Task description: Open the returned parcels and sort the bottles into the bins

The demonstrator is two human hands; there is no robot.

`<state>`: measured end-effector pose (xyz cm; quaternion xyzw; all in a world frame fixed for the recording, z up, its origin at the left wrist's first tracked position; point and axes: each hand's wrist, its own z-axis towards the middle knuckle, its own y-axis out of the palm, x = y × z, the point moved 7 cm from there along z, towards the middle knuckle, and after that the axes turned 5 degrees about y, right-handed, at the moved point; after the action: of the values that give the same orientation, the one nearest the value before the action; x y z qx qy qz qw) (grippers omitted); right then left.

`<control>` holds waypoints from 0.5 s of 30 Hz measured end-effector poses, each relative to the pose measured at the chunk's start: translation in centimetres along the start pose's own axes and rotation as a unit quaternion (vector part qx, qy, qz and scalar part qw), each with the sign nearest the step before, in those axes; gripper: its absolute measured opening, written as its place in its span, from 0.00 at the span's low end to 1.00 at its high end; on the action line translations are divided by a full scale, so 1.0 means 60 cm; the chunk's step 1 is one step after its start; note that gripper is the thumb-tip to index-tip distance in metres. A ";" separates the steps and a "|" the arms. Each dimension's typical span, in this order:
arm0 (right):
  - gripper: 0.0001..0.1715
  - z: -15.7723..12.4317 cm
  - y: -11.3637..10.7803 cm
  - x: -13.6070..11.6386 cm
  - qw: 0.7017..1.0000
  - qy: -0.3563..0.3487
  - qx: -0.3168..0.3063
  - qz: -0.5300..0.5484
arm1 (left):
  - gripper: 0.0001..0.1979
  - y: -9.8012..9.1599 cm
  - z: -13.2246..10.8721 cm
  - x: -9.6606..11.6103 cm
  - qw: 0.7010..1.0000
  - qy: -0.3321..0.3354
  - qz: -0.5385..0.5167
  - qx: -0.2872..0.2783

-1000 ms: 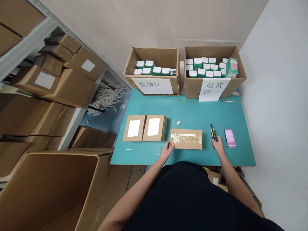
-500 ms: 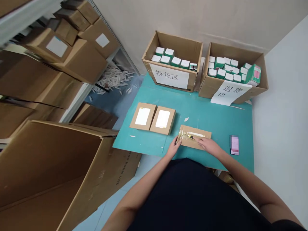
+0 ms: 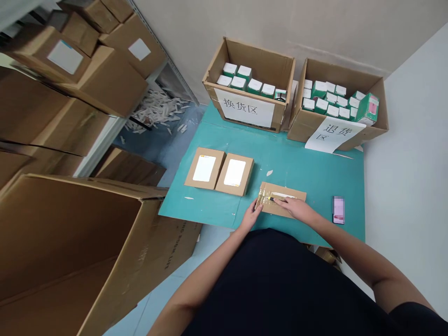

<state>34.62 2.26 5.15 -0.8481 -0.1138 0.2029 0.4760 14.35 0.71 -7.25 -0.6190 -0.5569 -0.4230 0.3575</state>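
A small cardboard box (image 3: 284, 211) with clear tape across its left end lies on the green table near my body. My left hand (image 3: 251, 215) grips the box by its left end, thumb on top. In my right hand (image 3: 296, 207) is a utility knife (image 3: 276, 200), dark with a yellow part near its tip, held low over the box's taped top. Whether the blade touches the tape is too small to tell. Left of this box, two brown boxes (image 3: 204, 169) with white labels sit side by side.
Two open cartons, the left one (image 3: 245, 108) and the right one (image 3: 297, 126), hold green-and-white boxes at the table's back. A phone (image 3: 338, 210) lies on the right. A large open carton (image 3: 168, 247) stands left of the table (image 3: 210, 210), before shelves of boxes (image 3: 108, 79).
My right hand has moved the knife slightly left along the box, toward its taped end. My left hand keeps its hold. The whole view has shifted a little.
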 end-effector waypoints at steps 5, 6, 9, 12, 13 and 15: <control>0.40 0.002 -0.006 -0.005 1.000 0.004 -0.009 0.003 | 0.32 -0.001 -0.001 0.009 1.000 -0.002 0.025 0.010; 0.39 0.003 -0.007 -0.005 1.000 0.003 -0.010 0.008 | 0.31 -0.001 0.000 0.011 0.999 -0.001 0.032 0.010; 0.39 0.004 -0.011 -0.006 1.000 0.002 -0.008 0.030 | 0.29 -0.002 0.002 0.017 0.998 -0.003 0.059 0.010; 0.39 0.005 -0.012 -0.006 0.999 -0.002 -0.011 0.032 | 0.30 -0.001 0.005 0.020 0.996 -0.007 0.084 0.005; 0.39 0.005 -0.012 -0.006 1.000 -0.004 -0.012 0.028 | 0.30 0.000 0.005 0.021 0.996 -0.006 0.090 0.003; 0.38 0.005 -0.011 -0.004 1.000 -0.006 -0.016 0.019 | 0.30 0.001 0.006 0.022 0.994 -0.001 0.112 0.000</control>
<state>34.24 2.74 5.62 -0.8565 -0.1036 0.2148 0.4578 14.49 1.52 -6.15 -0.6777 -0.4848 -0.3798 0.4018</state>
